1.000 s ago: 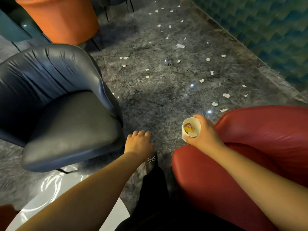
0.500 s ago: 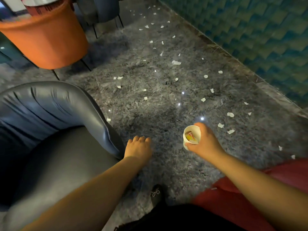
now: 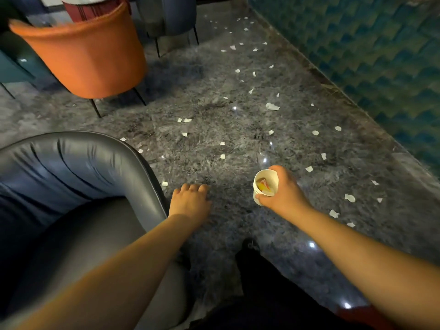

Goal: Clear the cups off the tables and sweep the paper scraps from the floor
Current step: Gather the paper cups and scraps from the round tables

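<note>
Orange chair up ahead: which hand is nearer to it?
Left. The left hand hangs empty beside the dark armchair, on the orange chair's side; the right hand, gripping the paper cup, is farther right.

We've got one small white paper cup in view, tipped toward us so we can see inside: something yellow and reddish sits crumpled at the bottom, can't tell what exactly. It's up off the floor, gripped from the side. The paper scraps are all over the dark marbled floor, little white torn bits, mostly scattered in a loose band running up toward the far chairs and along the wall side. A few lie close to the cup, one just beside the grey chair's edge.
</note>
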Tool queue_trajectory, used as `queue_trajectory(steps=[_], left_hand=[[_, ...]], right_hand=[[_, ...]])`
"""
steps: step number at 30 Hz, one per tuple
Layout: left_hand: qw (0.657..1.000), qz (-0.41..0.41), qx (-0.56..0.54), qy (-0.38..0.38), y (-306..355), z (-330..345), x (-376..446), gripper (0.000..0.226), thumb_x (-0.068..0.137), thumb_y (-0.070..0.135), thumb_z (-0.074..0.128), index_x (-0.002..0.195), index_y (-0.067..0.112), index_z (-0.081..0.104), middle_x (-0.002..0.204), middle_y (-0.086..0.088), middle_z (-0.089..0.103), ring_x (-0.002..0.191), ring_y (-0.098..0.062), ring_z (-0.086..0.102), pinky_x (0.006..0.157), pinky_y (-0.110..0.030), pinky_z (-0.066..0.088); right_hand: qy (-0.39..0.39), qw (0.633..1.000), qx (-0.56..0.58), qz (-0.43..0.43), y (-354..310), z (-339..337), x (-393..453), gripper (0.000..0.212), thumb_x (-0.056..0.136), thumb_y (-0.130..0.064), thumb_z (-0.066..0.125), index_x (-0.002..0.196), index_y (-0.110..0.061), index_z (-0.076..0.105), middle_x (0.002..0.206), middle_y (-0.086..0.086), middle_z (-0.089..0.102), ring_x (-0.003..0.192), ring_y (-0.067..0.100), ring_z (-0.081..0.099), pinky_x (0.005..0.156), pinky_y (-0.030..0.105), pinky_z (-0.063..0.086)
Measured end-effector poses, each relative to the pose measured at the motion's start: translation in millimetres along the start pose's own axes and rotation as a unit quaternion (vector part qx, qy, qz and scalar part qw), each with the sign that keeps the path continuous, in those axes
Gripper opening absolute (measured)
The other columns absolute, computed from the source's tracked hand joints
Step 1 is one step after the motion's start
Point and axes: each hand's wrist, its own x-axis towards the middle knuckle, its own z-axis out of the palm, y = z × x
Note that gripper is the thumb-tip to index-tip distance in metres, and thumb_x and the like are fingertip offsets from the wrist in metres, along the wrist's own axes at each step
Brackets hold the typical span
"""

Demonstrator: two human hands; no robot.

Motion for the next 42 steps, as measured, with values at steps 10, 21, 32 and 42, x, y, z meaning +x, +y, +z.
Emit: queue_trajectory(steps=[10,21,32,42], left_hand=[[0.999,-0.047,-0.003,-0.018,-16.3,-57.9,159.7,0.053,0.099,0.041,0.041,0.147,0.020,0.034,0.149,-0.004,0.042,0.137,-0.028,0.033,0.109,-0.044,0.029],[0.996,-0.086,-0.017,-0.005,-31.4,-122.6,321.6,0.053,0.098,0.044,0.044,0.145,0.022,0.037,0.146,-0.002,0.045,0.136,-0.026,0.036,0.107,-0.043,0.031],[0.999,-0.053,-0.003,-0.001,-107.7,-183.1,525.2,0.050,0.098,0.041,0.042,0.144,0.023,0.038,0.147,-0.003,0.044,0.136,-0.026,0.035,0.107,-0.043,0.031],[0.999,-0.026,0.017,-0.012,-148.6,-252.9,687.2,0.050,0.098,0.046,0.044,0.142,0.024,0.039,0.145,-0.001,0.046,0.135,-0.026,0.036,0.107,-0.042,0.031]], right_hand=[[-0.023,0.999,0.020,-0.028,-20.2,-2.5,195.9,0.075,0.068,-0.025,0.083,0.131,-0.020,0.042,0.127,0.012,0.047,0.107,0.024,0.050,0.081,0.023,0.038],[-0.045,0.997,0.010,-0.056,-55.7,-31.4,386.9,0.077,0.068,-0.024,0.083,0.132,-0.018,0.042,0.127,0.012,0.043,0.110,0.025,0.048,0.083,0.024,0.037],[-0.031,0.999,0.018,-0.037,-112.9,-16.1,582.3,0.078,0.071,-0.023,0.082,0.136,-0.018,0.039,0.130,0.011,0.042,0.115,0.026,0.047,0.089,0.029,0.042],[-0.001,0.999,0.028,-0.018,-152.7,-24.0,744.4,0.072,0.071,-0.022,0.082,0.132,-0.018,0.042,0.128,0.012,0.043,0.110,0.025,0.048,0.081,0.024,0.038]])
